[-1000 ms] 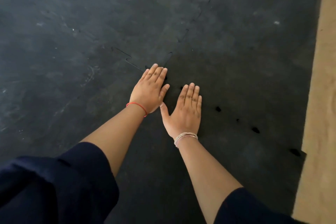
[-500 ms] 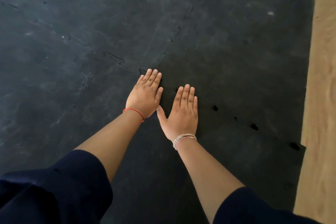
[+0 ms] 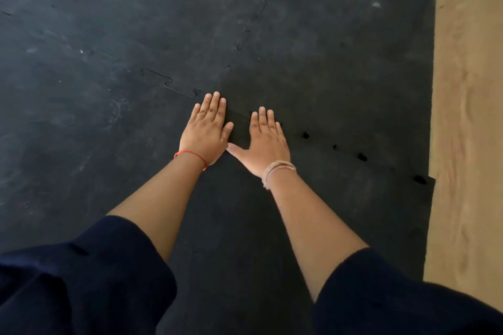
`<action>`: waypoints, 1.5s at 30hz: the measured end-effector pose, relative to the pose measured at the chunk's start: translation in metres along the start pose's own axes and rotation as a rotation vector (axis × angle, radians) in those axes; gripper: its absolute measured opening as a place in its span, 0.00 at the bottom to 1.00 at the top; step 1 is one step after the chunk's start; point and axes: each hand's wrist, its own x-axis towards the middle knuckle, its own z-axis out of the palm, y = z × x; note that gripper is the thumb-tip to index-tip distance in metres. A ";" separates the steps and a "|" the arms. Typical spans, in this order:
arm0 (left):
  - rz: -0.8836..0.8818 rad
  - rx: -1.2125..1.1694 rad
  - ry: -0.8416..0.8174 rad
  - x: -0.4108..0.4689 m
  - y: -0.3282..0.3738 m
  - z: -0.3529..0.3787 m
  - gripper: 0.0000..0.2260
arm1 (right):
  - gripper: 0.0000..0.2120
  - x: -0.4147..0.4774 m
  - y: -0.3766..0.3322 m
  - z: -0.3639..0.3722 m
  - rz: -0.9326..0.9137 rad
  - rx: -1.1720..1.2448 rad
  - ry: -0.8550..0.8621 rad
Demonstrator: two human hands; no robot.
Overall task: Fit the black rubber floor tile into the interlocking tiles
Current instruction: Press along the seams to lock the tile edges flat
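A black rubber floor tile (image 3: 245, 226) lies in front of me, under my arms. Its far toothed edge meets the interlocking tiles (image 3: 340, 76) along a seam (image 3: 334, 147) where small dark gaps show to the right. My left hand (image 3: 205, 132) lies flat, palm down, on the seam near the corner where several tiles meet. My right hand (image 3: 268, 141) is flat beside it, fingers together, thumb spread toward the left hand. Neither hand holds anything.
More black tiles (image 3: 81, 90) cover the floor to the left and far side, with a slightly raised jigsaw joint (image 3: 168, 84) just left of my left fingertips. Bare tan floor (image 3: 468, 117) runs along the right edge of the mat.
Both hands stay pressed flat on the seam; the right hand has shifted a little to the right, apart from the left. The camera has tipped slightly, so the view slid.
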 end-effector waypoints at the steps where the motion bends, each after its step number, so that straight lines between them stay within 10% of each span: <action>1: 0.012 0.008 0.006 -0.011 0.004 0.003 0.25 | 0.45 -0.007 0.007 -0.003 -0.017 -0.025 -0.032; 13: 0.037 -0.006 -0.005 -0.025 0.006 0.008 0.25 | 0.61 -0.008 0.021 -0.027 -0.110 -0.214 -0.367; 21: -0.041 -0.037 0.002 -0.029 0.032 0.011 0.28 | 0.45 -0.043 0.067 -0.005 -0.042 -0.076 0.019; 24: 0.188 -0.040 0.020 -0.044 0.081 0.024 0.30 | 0.42 -0.079 0.096 0.018 0.115 -0.069 0.212; 45: 0.219 -0.024 -0.032 -0.037 0.103 0.031 0.27 | 0.41 -0.071 0.103 0.010 0.131 -0.091 0.101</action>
